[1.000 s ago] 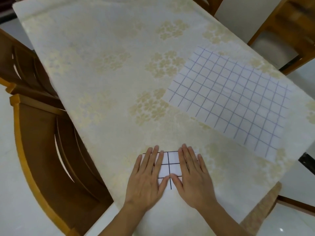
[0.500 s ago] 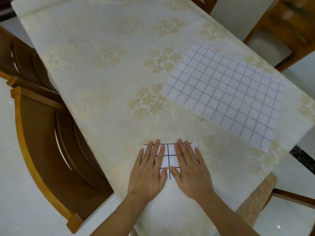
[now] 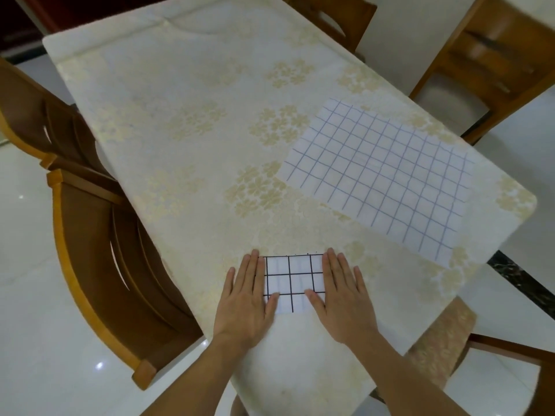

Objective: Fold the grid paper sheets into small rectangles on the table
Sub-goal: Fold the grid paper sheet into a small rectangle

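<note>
Folded paper (image 3: pixel 295 283): small white rectangle with black grid lines, flat at the near edge of the desk (image 3: pixel 180 115).
Left hand (image 3: pixel 244 301): fingers flat and spread, pressing its left side.
Right hand (image 3: pixel 342 298): same, right side.
Big sheet (image 3: pixel 381 178): unfolded, blue grid, long side slanting toward the far right.
Cloth: cream with pale flowers.

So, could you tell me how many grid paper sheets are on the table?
2. A small folded sheet lies under both flat hands at the near edge; a large unfolded sheet lies flat at the far right.
</note>
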